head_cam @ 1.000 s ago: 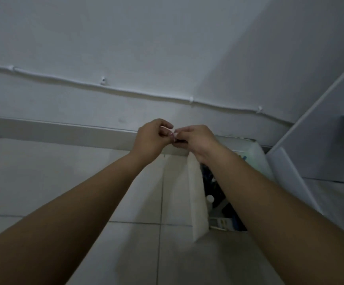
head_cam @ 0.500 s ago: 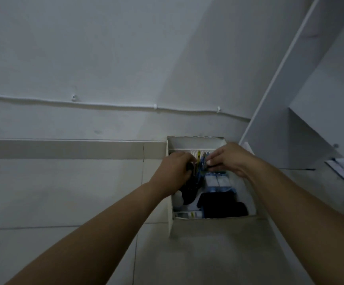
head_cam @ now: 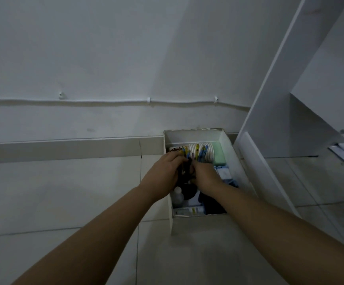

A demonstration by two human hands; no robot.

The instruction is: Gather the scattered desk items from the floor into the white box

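Observation:
The white box [head_cam: 193, 135] stands on the floor against the wall, next to a white shelf unit. Inside it I see a stack of white discs [head_cam: 208, 153], a green block [head_cam: 219, 153], a small white bottle [head_cam: 177, 196], blue-and-white packs [head_cam: 224, 173] and dark items. Both hands reach into the box. My left hand [head_cam: 163, 175] and my right hand [head_cam: 205, 175] are pressed together around a bundle of pens [head_cam: 189, 159], whose yellow, blue and black tips stick up beyond the fingers. The lower part of the bundle is hidden by my hands.
A white shelf unit [head_cam: 280, 95] rises right of the box. Its base board [head_cam: 257, 167] lies close along the box's right wall. A white cable [head_cam: 105, 102] runs along the wall above a grey skirting [head_cam: 64, 149]. Pale floor tiles [head_cam: 53, 192] stretch to the left.
One second ago my hands were joined in the air above the floor, left of the box. They have since dropped into the box, and now sit lower and closer together around the pens.

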